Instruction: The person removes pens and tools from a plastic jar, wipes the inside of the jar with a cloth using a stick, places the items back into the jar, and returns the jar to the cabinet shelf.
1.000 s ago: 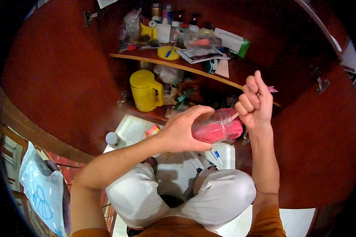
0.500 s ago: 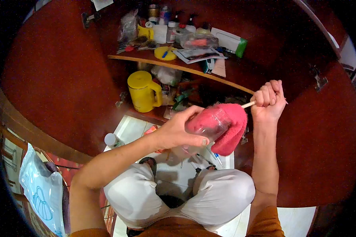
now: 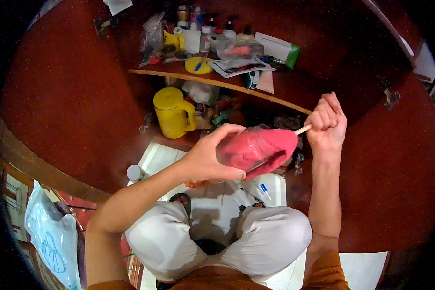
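My left hand (image 3: pixel 209 153) is wrapped round a clear jar (image 3: pixel 234 149), held on its side above my knees with its mouth facing right. A pink cloth (image 3: pixel 284 143) fills much of the jar, and the rest bunches out over the mouth. In a fist, my right hand (image 3: pixel 327 122) grips a thin pale stick (image 3: pixel 303 129). The stick's other end goes into the cloth, so its tip is hidden.
Ahead, a cabinet shelf (image 3: pixel 179 76) carries bottles, packets and papers. Below it stands a yellow lidded mug (image 3: pixel 171 113). Pens (image 3: pixel 266 192) and a white-capped container (image 3: pixel 135 172) are on the white floor. A pale blue plastic bag (image 3: pixel 53 241) is at the lower left.
More of the pink cloth is inside the jar, and the part hanging below the mouth has shortened. The jar has shifted slightly left; my right hand keeps its grip on the stick.
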Motion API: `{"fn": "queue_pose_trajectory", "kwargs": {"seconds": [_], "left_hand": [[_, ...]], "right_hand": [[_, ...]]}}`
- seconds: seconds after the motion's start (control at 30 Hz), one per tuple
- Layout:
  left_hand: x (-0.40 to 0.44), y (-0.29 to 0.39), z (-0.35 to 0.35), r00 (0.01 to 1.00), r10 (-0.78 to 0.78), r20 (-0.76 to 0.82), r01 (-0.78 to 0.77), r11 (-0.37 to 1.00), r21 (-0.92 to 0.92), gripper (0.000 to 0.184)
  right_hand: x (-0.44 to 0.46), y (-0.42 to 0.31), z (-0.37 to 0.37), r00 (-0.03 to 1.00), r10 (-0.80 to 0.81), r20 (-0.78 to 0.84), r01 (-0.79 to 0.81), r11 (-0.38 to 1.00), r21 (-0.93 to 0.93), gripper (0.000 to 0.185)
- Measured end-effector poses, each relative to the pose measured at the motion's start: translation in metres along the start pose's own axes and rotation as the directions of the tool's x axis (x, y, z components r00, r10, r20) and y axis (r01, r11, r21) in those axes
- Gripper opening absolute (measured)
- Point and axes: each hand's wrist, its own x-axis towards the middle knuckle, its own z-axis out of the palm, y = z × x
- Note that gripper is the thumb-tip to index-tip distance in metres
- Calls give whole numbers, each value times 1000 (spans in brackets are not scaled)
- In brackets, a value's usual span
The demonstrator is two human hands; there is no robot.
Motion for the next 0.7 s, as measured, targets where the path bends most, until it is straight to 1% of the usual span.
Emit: {"fn": "queue_pose_trajectory", "kwargs": {"seconds": [0.03,0.1,0.13,0.17,0.2,0.23,0.27,0.3,0.33,0.4,0.47,0.5,0.57,0.6,0.63,0.67,0.7], "left_hand": [[0,0,0,1000,-8,13,9,1000,-30,86],[1,1,1,999,-26,40,30,996,-87,82],[1,3,1,995,-58,78,70,985,-156,82],[2,7,2,989,-89,119,114,968,-222,82],[2,10,3,980,-117,163,161,945,-285,82],[3,10,6,976,-122,178,173,937,-304,82],[3,10,8,973,-126,193,184,928,-323,83],[4,10,10,970,-129,207,195,919,-342,84],[4,8,9,976,-109,190,161,944,-286,83],[5,2,7,985,-66,160,94,981,-169,82],[4,0,5,995,-84,57,89,992,-88,82],[4,0,5,996,-89,4,89,995,-47,82],[4,4,3,997,18,-70,-7,988,156,82],[3,6,2,992,74,-99,-47,965,257,82],[2,6,2,990,111,-85,-85,959,271,83],[1,7,1,986,149,-70,-124,950,286,83],[1,7,0,981,188,-56,-163,940,301,84]], "right_hand": [[-1,-4,0,998,-62,-10,62,998,-2,36],[-4,-4,5,989,-139,42,141,989,-44,37],[-7,0,10,982,-176,68,181,982,-60,37],[-10,5,15,970,-220,106,235,960,-153,41],[-15,14,22,962,-216,170,250,943,-217,42],[-20,23,28,951,-207,231,269,922,-280,44],[-24,31,32,937,-192,292,289,894,-341,45],[-27,38,33,939,-117,324,252,875,-414,50],[-29,43,30,932,-14,363,191,868,-457,51],[-29,57,23,941,62,333,156,793,-589,50],[-26,60,20,935,167,313,95,731,-676,51],[-25,61,19,942,193,275,45,738,-673,50],[-19,56,23,969,229,88,-128,780,-612,49],[-16,52,24,967,253,-6,-212,796,-567,49],[-13,49,23,965,258,-46,-245,823,-513,45],[-9,45,18,961,272,-55,-271,877,-397,41],[-6,41,14,967,255,-26,-252,928,-274,40]]}}
